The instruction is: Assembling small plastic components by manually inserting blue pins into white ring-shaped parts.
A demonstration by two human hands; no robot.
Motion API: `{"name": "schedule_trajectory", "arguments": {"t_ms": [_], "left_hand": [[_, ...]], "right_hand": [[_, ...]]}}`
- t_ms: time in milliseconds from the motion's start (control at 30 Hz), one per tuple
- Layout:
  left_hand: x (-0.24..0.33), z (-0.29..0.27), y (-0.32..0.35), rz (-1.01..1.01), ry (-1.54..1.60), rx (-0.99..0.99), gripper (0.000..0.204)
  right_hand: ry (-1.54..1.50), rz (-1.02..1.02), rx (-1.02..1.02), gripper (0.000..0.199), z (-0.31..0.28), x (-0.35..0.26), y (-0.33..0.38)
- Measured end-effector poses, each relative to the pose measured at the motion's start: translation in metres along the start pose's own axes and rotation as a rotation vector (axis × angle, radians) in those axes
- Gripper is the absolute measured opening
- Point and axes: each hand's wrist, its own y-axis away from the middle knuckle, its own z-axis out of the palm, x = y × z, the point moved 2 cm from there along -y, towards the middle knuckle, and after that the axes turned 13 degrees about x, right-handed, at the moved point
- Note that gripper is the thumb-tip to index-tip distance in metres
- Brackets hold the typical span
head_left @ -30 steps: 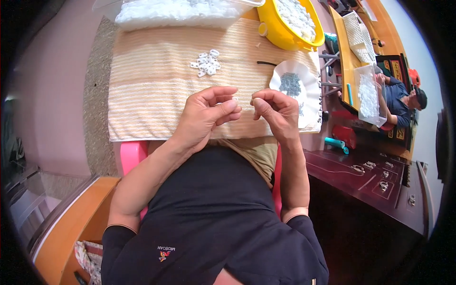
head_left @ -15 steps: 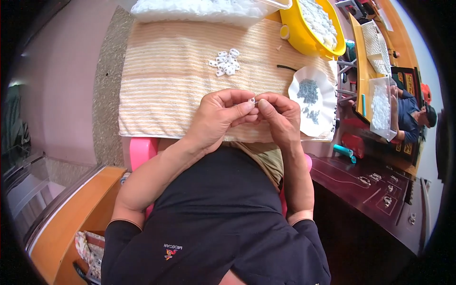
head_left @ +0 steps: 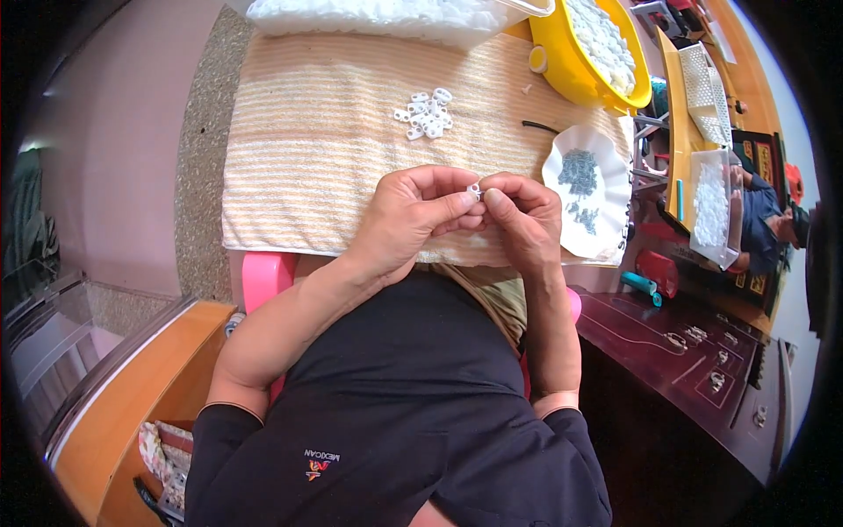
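Between the fingertips of my left hand (head_left: pixel 411 209) is a small white plastic piece (head_left: pixel 474 188) with a hole in it. My right hand (head_left: pixel 525 215) is pinched right up against that piece; a tiny dark bit, perhaps a screw, shows at its fingertips, mostly covered. Beyond my hands, a loose pile of similar white plastic pieces (head_left: pixel 427 116) lies on the striped towel (head_left: pixel 299 149). To the right of my right hand is a white scalloped dish (head_left: pixel 562 230) with many small dark grey parts (head_left: pixel 580 173) in it.
A clear bin (head_left: pixel 479 37) of white pieces stands at the far edge, beside a yellow basin (head_left: pixel 549 66) of white pieces. A thin black rod (head_left: pixel 540 126) lies near the dish. At far right a person (head_left: pixel 762 215) sits by another clear tub (head_left: pixel 733 250).
My fingers have shifted slightly, so more of the white piece shows between them. The whole view has slid a little to the right.
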Motion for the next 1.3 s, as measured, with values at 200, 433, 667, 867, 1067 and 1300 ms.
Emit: {"name": "schedule_trajectory", "arguments": {"t_ms": [200, 433, 667, 867, 1067, 1300], "left_hand": [[-0.0009, -0.0005, -0.0003, -0.004, 0.005, 0.000, 0.017], [-0.0016, -0.0006, -0.0002, -0.003, 0.020, 0.003, 0.018], [-0.0019, -0.0005, 0.0002, 0.006, 0.017, 0.000, 0.017], [-0.0042, -0.0037, -0.0010, 0.037, -0.016, 0.003, 0.018], [-0.0069, -0.0037, -0.0011, 0.117, -0.099, 0.013, 0.017], [-0.0077, -0.0036, -0.0018, 0.131, -0.062, 0.018, 0.017]], "right_hand": [[0.015, -0.004, -0.014, 0.012, -0.0006, -0.0003, -0.0007], [0.037, -0.022, -0.004, 0.011, -0.0002, 0.0005, -0.0011], [0.071, -0.049, 0.015, 0.010, 0.0002, 0.0006, -0.0004], [0.109, -0.073, 0.004, 0.008, 0.0007, -0.0003, -0.0007], [0.177, -0.120, -0.016, 0.008, -0.0009, 0.0005, -0.0017], [0.174, -0.081, 0.024, 0.010, 0.0018, 0.0010, 0.0000]]}}
